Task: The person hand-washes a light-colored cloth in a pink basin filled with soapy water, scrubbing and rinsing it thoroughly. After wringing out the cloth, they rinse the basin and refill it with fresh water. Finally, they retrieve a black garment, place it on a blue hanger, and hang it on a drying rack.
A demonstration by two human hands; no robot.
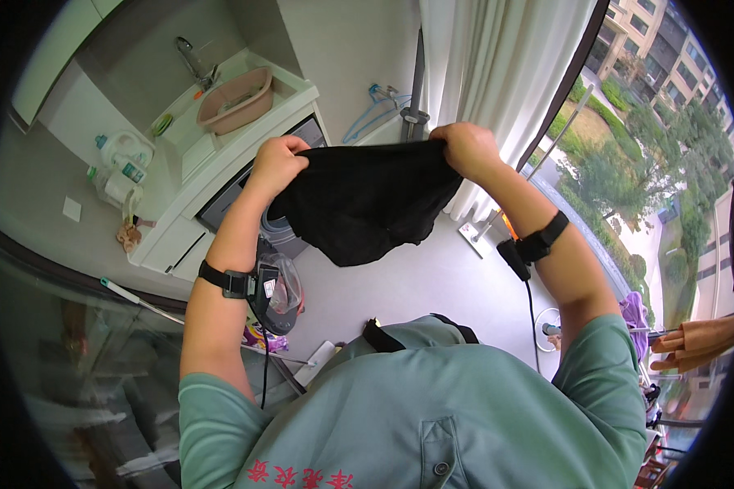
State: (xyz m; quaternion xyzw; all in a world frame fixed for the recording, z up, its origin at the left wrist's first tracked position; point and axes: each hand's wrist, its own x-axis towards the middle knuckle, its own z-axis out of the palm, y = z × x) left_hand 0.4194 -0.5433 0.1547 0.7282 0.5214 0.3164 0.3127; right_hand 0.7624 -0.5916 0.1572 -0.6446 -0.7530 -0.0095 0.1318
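Observation:
A black cloth garment (367, 198) hangs stretched between my two hands, its upper edge pulled nearly straight. My left hand (279, 162) pinches the garment's upper left corner between thumb and fingers. At the other end, my right hand (471, 148) grips the upper right corner. The lower edge of the fabric droops unevenly above the pale floor (367, 293). Part of a washing machine's front (244, 177) is hidden behind the cloth and my left arm.
On the left, a white counter (171, 183) bears a pink basin (235, 101) under a faucet (196, 64), with detergent bottles (122, 159) nearby. Blue hangers (373, 113) hang by the wall. A flat mop (476, 239) stands near the white curtain (495, 73). Orange gloves (697, 345) are at right.

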